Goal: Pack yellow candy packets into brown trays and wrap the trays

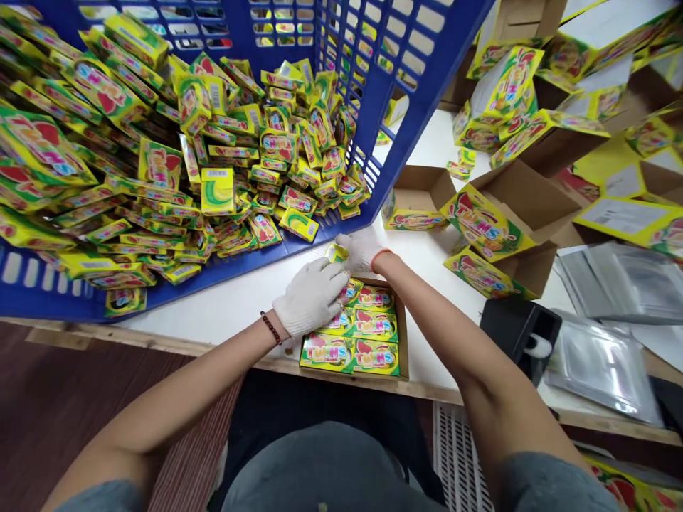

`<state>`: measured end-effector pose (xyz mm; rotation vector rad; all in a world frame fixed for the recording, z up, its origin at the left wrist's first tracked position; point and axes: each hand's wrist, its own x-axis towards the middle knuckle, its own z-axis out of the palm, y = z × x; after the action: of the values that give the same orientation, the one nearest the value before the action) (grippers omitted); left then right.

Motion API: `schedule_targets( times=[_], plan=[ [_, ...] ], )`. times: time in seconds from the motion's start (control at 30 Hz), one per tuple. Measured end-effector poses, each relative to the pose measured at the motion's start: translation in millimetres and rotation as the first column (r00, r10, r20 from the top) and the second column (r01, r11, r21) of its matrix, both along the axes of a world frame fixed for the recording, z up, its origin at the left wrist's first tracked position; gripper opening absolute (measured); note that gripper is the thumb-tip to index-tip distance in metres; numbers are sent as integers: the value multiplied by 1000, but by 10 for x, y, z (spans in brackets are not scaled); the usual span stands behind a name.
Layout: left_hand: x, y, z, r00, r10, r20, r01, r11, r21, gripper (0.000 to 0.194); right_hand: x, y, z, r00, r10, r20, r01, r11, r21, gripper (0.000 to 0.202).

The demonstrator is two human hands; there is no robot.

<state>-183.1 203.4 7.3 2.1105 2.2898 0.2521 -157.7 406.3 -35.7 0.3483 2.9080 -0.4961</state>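
In the head view, my left hand [311, 295], in a white knit glove, is closed over a small yellow-green TWINS box [352, 290] at the upper left of an open cardboard tray [403, 341]. Just above it, my right hand [363, 249], also gloved, has its fingers on another small TWINS box [336, 252], partly hidden by the hand. Inside the tray, several TWINS boxes [376, 325] lie face up in rows. The tray's upper left corner is hidden beneath my hands.
A blue plastic crate [288, 245], heaped with small TWINS boxes, stands at the left and back. Larger cardboard display boxes [485, 220] pile up at the right. Clear plastic sleeves [602, 366] and a black device [520, 334] lie near the right front table edge.
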Motion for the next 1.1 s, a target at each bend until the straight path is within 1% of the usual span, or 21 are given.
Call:
schedule_targets(
  times=[0.07, 0.13, 0.23, 0.3, 0.37, 0.43, 0.47, 0.5, 0.53, 0.6, 0.63, 0.67, 0.7, 0.73, 0.77, 0.8, 0.9, 0.97, 1.03, 1.1],
  plan=[
    [-24, 13, 49, 999, -31, 8, 31, 999, -30, 29, -50, -30, -75, 1000, 0, 29, -1, 1000, 5, 59],
    [-58, 36, 55, 999, -21, 36, 23, 999, -37, 27, -67, -41, -132, 999, -11, 49, 10, 1000, 18, 64],
    [-120, 95, 4, 985, 42, 169, -41, 999, -11, 24, -60, -29, -161, 996, -37, 81, 34, 999, 38, 61],
    [-141, 135, -39, 974, 62, 219, -60, 998, -12, 23, -40, -7, -145, 995, -65, 75, 63, 998, 32, 56],
    [-126, 151, -72, 985, 62, 158, -59, 998, -28, 21, -3, 25, -115, 992, -130, 1, 130, 991, -37, 50],
    [-83, 130, -94, 996, 87, 16, -87, 996, 9, 20, 63, 74, -79, 964, -229, -135, 203, 962, -182, 42],
    [-58, 105, -101, 994, 99, -51, -97, 994, 40, 22, 111, 102, -61, 935, -292, -202, 230, 932, -281, 38],
    [-36, 75, -106, 992, 86, -96, -80, 995, 63, 24, 171, 132, -41, 899, -362, -247, 250, 886, -390, 34],
    [-18, 40, -109, 992, 43, -118, -35, 997, 67, 26, 241, 160, -19, 863, -433, -261, 261, 823, -504, 32],
    [1, -23, -105, 990, -91, -111, 95, 995, 31, 30, 413, 201, 33, 810, -547, -212, 257, 656, -710, 31],
    [6, -46, -97, 985, -141, -101, 142, 990, 10, 31, 510, 209, 64, 796, -579, -178, 247, 578, -778, 32],
    [11, -60, -86, 981, -168, -94, 168, 986, -8, 31, 612, 207, 100, 789, -594, -155, 234, 525, -818, 32],
    [20, -65, -72, 982, -168, -90, 166, 986, -23, 30, 715, 195, 141, 788, -598, -146, 223, 498, -838, 33],
    [33, -60, -57, 985, -150, -86, 148, 989, -32, 27, 818, 174, 187, 789, -598, -145, 217, 491, -844, 34],
    [53, -47, -44, 987, -135, -81, 133, 991, -32, 26, 919, 145, 238, 791, -593, -150, 215, 499, -839, 35],
    [79, -27, -34, 988, -130, -80, 129, 991, -22, 27, 1017, 111, 296, 797, -582, -163, 211, 521, -827, 37],
    [161, 54, -32, 984, -153, -87, 155, 988, 23, 32, 1292, 3, 491, 837, -498, -229, 158, 619, -769, 38],
    [182, 100, -39, 984, -162, -70, 162, 987, -1, 30, 1451, -56, 616, 860, -440, -259, 129, 678, -724, 35],
    [160, 118, -28, 992, -127, -9, 126, 990, -59, 25, 1580, -101, 705, 858, -433, -276, 129, 703, -700, 35],
    [123, 106, 12, 990, -76, 116, 85, 993, -79, 28, 1663, -150, 739, 832, -466, -301, 142, 704, -696, 37]
  ],
)
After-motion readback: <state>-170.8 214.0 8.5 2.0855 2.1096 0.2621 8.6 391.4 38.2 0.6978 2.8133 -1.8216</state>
